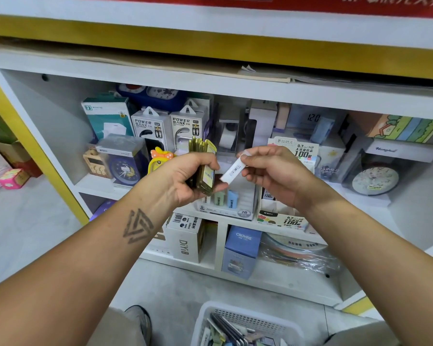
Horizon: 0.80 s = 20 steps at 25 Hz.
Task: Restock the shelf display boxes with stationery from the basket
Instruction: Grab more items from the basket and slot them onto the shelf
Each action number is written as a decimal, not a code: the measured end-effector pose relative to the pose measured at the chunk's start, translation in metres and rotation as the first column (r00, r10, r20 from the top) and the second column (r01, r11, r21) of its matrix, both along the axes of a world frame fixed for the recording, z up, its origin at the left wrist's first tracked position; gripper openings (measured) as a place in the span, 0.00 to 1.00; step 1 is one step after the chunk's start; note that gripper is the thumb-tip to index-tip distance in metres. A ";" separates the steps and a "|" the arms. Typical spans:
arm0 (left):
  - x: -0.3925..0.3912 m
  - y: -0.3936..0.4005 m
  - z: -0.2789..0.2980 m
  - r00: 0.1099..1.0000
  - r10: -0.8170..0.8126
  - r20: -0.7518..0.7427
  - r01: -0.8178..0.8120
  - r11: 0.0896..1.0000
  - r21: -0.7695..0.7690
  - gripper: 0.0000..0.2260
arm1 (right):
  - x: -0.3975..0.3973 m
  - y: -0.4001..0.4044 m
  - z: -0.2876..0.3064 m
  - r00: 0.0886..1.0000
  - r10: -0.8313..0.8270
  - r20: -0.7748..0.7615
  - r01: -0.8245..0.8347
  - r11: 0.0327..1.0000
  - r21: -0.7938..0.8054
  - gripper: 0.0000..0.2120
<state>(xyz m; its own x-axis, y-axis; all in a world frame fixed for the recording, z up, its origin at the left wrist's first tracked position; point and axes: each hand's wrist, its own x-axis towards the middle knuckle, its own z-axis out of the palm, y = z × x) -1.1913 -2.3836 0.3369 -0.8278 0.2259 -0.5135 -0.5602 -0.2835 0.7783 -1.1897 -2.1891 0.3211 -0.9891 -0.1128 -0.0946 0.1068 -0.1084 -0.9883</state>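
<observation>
Hands: my left hand (185, 181) grips stacked olive flat packs (203, 168) as reserve; right hand (268, 168) pinches white barcoded lead case (233, 171), for shelving.

The left hand (185, 181) is gripping a stack of olive-green packs (203, 168) upright before the shelf (360, 203). The right hand (273, 171) is pinching a white pack (233, 171), tilted, above the display boxes (226, 206). The white basket (248, 320) is sitting on the floor below.

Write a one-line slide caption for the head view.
Left hand grips a stack of olive packs; right hand pinches a white case before the shelf.
</observation>
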 end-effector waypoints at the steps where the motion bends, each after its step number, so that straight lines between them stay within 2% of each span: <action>1: -0.001 -0.002 -0.001 1.000 0.012 0.004 -0.012 1.000 -0.026 0.05 | 0.000 0.000 0.000 1.000 0.002 -0.008 -0.002 1.000 0.022 0.07; 6: -0.003 -0.009 -0.005 1.000 0.011 -0.009 -0.013 0.991 -0.135 0.04 | -0.004 0.003 0.001 0.999 0.035 -0.042 -0.034 0.999 0.007 0.07; 7: -0.004 -0.011 -0.005 1.000 0.027 -0.015 -0.029 0.989 -0.144 0.04 | -0.006 0.003 0.001 0.997 0.032 -0.066 -0.031 0.999 0.025 0.06; 8: -0.005 -0.013 -0.005 0.999 0.043 -0.022 -0.046 0.988 -0.148 0.05 | -0.007 0.003 0.000 0.992 0.019 -0.125 -0.003 0.991 0.131 0.06; 9: -0.006 -0.015 -0.005 0.998 0.055 -0.029 -0.058 0.987 -0.147 0.06 | -0.009 0.003 -0.002 0.976 0.011 -0.218 0.063 0.942 0.330 0.06; 10: -0.006 -0.017 -0.006 0.998 0.061 -0.034 -0.065 0.987 -0.146 0.07 | -0.011 0.003 -0.005 0.949 0.032 -0.314 0.157 0.815 0.557 0.06; 11: -0.006 -0.018 -0.006 0.997 0.065 -0.039 -0.070 0.986 -0.148 0.07 | -0.012 0.000 -0.008 0.920 0.078 -0.384 0.241 0.660 0.711 0.07; 12: -0.006 -0.019 -0.006 0.996 0.072 -0.043 -0.078 0.985 -0.151 0.07 | -0.013 -0.002 -0.012 0.898 0.109 -0.426 0.298 0.560 0.773 0.10; 13: -0.007 -0.020 -0.006 0.995 0.087 -0.047 -0.093 0.985 -0.148 0.08 | -0.013 -0.005 -0.014 0.884 0.119 -0.452 0.329 0.529 0.782 0.11; 17: -0.008 -0.025 -0.004 0.984 0.169 -0.057 -0.174 0.980 -0.100 0.08 | -0.019 -0.012 -0.019 0.842 0.053 -0.536 0.408 0.587 0.699 0.12; 20: -0.007 -0.027 -0.003 0.978 0.201 -0.061 -0.205 0.975 -0.084 0.07 | -0.025 -0.018 -0.022 0.828 0.039 -0.560 0.448 0.554 0.702 0.12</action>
<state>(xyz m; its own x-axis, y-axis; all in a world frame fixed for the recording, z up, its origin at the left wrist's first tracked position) -1.1981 -2.4107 0.3337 -0.8776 0.0058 -0.4793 -0.4564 -0.3153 0.8320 -1.2145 -2.2069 0.2986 -0.9012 -0.0225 0.4329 -0.2938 0.7660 -0.5718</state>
